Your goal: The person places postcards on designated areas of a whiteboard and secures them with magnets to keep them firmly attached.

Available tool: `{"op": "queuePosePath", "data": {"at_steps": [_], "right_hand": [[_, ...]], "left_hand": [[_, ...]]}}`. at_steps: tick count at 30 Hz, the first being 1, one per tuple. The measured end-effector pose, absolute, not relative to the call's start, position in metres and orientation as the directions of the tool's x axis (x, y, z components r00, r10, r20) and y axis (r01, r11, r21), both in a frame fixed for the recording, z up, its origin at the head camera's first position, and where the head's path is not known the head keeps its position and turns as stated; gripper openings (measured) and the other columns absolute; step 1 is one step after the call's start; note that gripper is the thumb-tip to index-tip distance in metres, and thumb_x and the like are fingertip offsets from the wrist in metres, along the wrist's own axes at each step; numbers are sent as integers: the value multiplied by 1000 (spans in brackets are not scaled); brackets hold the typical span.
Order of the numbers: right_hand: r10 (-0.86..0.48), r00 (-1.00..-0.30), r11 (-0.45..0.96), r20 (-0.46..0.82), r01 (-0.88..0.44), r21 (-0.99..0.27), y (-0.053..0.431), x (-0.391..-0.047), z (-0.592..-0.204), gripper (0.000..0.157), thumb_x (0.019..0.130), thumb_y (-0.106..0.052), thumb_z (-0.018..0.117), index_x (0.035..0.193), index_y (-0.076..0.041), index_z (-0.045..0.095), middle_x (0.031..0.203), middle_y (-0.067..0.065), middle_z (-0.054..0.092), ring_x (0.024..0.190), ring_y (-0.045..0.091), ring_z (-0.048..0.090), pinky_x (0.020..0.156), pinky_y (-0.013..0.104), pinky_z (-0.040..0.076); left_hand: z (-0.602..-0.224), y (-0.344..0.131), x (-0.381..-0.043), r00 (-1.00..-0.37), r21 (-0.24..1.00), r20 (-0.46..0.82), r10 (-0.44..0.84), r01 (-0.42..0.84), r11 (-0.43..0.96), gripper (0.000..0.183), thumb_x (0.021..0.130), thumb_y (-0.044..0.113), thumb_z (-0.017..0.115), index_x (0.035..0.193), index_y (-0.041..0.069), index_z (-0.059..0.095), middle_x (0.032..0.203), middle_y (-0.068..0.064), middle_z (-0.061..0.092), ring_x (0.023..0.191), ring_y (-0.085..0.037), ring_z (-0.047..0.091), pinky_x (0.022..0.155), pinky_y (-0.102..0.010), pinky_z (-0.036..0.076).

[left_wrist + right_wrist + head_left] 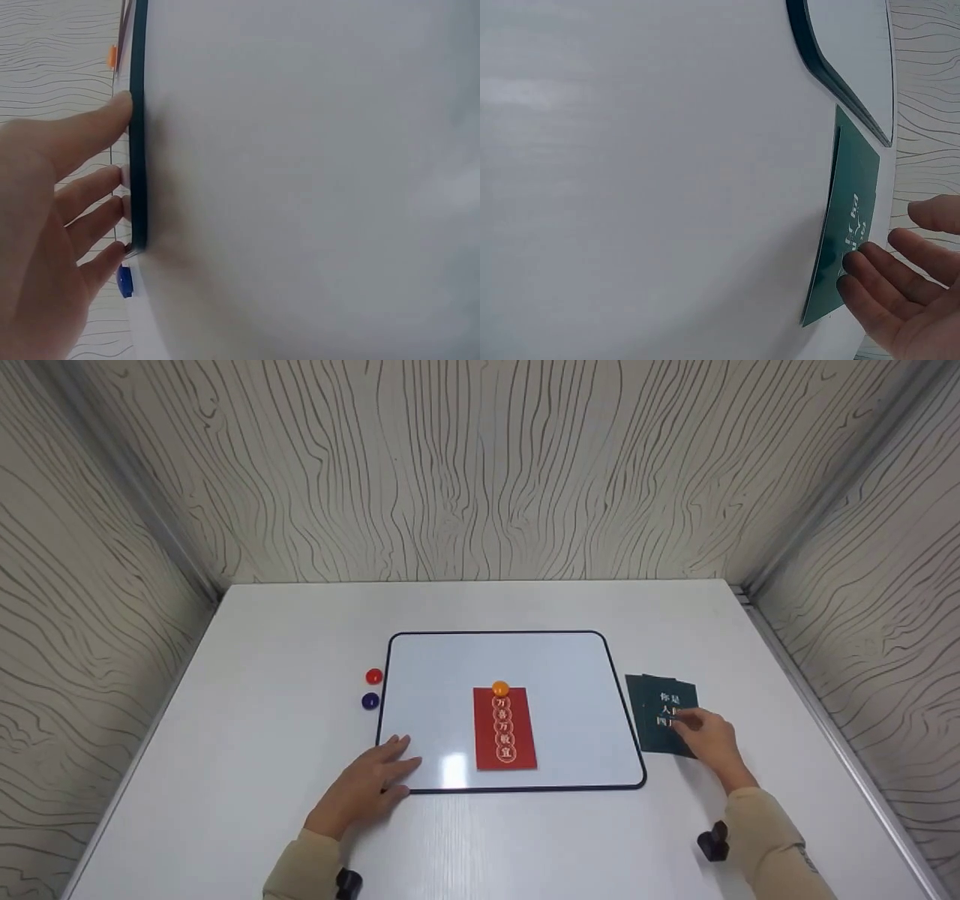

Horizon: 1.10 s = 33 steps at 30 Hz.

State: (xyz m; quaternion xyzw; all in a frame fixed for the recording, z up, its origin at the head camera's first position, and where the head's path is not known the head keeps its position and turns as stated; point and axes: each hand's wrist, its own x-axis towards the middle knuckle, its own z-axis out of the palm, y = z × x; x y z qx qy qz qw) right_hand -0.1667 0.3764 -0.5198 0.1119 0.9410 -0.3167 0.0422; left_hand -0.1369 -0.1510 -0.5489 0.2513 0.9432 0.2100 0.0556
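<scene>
My left hand [365,781] rests at the lower left corner of a black-rimmed whiteboard [570,667], fingers spread over its surface and thumb by the front rim. In the left wrist view the fingertips [114,206] touch the board's edge. My right hand [707,741] is over the dark green cards [643,727], which overlap at the board's right. The right wrist view shows its thumb apart from the fingers, fingertips close over the top card's printed characters, nothing held. On the board lies a red envelope [487,746] with gold characters, an orange round magnet [500,688] at its top edge.
A red round magnet [373,676] and a dark blue one [370,701] lie on the white table [285,660] just left of the board. Wood-patterned walls [480,472] close off the back and both sides.
</scene>
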Motion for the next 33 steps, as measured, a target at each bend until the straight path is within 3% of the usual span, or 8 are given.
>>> {"op": "queuePosePath", "data": {"at_steps": [13,26,33], "right_hand": [[310,-916,686,-253,400,-608,391,-164,-521,43,96,-15,50,129,13,47,129,38,51,117,48,53,101,52,49],[410,-869,643,-276,490,-589,395,-163,-524,41,96,-16,51,122,16,52,120,37,57,104,44,60,84,42,55],[454,-833,610,-318,550,-570,393,-167,-527,47,96,-19,52,124,18,48,120,38,55,102,43,58,90,46,53]], "left_hand": [[-552,-151,-137,-878,442,-54,475,406,800,47,92,30,63,137,28,54,156,0,39,146,-27,36,115,-50,38],[-552,-150,-137,-875,442,-4,484,433,786,45,91,26,64,135,23,57,153,-4,44,143,-29,40,113,-51,40],[-552,-152,-137,-874,440,-11,486,433,787,45,91,27,64,136,23,56,154,-4,42,144,-29,39,113,-51,39]]}}
